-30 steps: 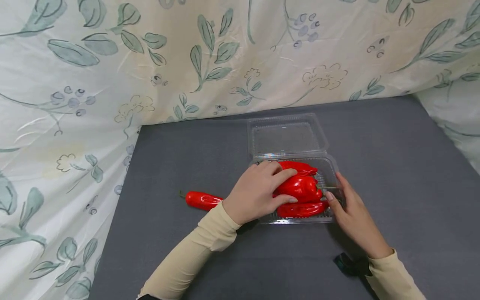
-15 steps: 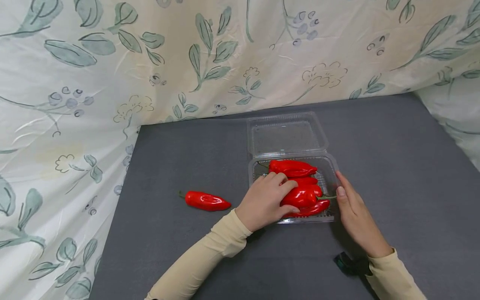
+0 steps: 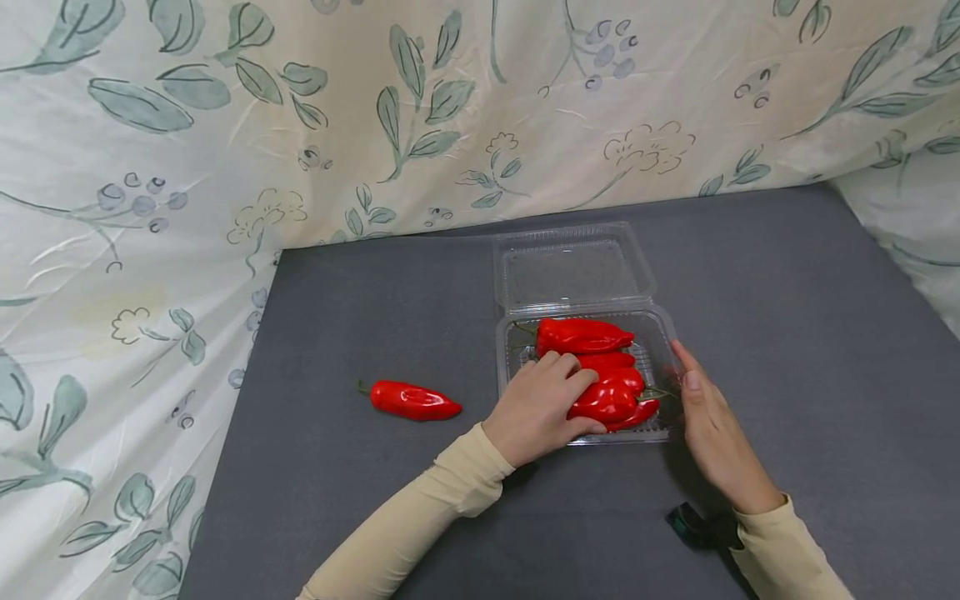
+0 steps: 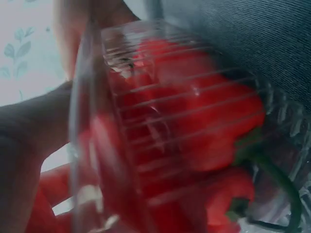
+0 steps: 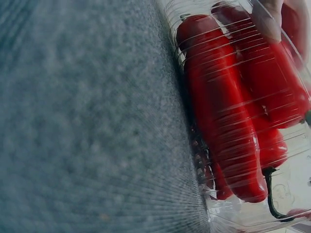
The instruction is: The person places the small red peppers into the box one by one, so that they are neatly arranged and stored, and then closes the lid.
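A clear plastic clamshell container (image 3: 504,375) lies with its lid (image 3: 573,268) folded back. Several red peppers (image 3: 585,335) fill its base, green stems pointing both ways. My left hand (image 3: 546,410) reaches over the container's near left part, its fingers and thumb curled round a red pepper (image 3: 611,402) on top of the others. Along the container's right wall rests my right hand (image 3: 720,442), thumb and fingers extended against the side. Through the ridged plastic, the left wrist view shows peppers (image 4: 194,111) blurred; in the right wrist view, a long pepper (image 5: 218,102) lies against the wall.
Left of the container, one loose red pepper (image 3: 415,401) lies on the dark grey tabletop (image 3: 360,317). A leaf-patterned cloth (image 3: 525,108) hangs behind and beside the table. A black wrist strap (image 3: 701,527) sits by the right cuff.
My left hand has shifted toward me and slightly right with its pepper, uncovering the rear pepper and the loose one's tip. My right thumb has drawn back from inside the rim to the container's outer side.
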`<state>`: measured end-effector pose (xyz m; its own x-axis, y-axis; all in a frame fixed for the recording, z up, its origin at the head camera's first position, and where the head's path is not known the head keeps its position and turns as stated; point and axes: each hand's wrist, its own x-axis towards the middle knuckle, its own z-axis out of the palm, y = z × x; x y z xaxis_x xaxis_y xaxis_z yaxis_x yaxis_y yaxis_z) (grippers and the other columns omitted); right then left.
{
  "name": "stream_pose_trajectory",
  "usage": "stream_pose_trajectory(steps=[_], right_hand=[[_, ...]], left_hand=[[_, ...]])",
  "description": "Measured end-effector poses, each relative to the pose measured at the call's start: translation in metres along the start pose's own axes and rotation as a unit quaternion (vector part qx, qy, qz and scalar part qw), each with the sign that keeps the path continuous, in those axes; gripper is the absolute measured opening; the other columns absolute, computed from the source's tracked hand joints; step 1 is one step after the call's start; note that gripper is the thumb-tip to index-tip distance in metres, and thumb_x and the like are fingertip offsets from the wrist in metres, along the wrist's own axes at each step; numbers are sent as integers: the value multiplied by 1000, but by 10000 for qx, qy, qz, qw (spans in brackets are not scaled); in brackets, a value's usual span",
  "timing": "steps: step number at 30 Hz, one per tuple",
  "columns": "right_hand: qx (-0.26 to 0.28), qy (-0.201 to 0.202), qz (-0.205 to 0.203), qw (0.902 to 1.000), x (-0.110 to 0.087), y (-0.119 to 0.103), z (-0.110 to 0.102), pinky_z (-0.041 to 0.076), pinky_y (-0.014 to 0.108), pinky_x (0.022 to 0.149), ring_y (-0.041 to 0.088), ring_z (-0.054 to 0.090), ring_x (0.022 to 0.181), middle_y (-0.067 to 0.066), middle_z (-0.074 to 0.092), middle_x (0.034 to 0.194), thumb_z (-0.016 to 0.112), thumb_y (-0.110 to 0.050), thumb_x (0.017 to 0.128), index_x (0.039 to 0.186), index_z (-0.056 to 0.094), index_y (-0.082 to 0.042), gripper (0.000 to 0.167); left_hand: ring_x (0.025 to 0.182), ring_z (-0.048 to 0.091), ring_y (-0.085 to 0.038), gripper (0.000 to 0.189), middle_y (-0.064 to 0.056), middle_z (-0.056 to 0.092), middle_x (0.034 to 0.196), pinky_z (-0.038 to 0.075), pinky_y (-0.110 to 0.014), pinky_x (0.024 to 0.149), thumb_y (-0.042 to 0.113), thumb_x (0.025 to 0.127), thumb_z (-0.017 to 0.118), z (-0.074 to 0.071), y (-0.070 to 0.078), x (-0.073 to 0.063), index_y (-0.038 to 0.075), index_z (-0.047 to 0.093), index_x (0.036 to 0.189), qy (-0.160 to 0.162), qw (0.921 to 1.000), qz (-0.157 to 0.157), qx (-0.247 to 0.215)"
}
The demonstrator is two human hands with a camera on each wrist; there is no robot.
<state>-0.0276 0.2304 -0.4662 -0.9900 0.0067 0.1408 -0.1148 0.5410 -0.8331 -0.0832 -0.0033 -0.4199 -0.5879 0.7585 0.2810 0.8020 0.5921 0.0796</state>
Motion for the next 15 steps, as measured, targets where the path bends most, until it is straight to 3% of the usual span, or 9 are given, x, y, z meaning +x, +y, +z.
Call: stream_pose_trajectory(steps=[15], right_hand=[[-111, 55, 156, 9998, 0, 0, 1, 25, 70, 98, 49, 33, 131, 26, 30, 150, 26, -26, 106, 154, 17, -23, 50]], left_hand=[[97, 49, -11, 47, 3, 58, 105, 48, -23, 78, 54, 83, 66, 5, -5, -4, 20, 64, 115, -184, 9993, 10, -334]])
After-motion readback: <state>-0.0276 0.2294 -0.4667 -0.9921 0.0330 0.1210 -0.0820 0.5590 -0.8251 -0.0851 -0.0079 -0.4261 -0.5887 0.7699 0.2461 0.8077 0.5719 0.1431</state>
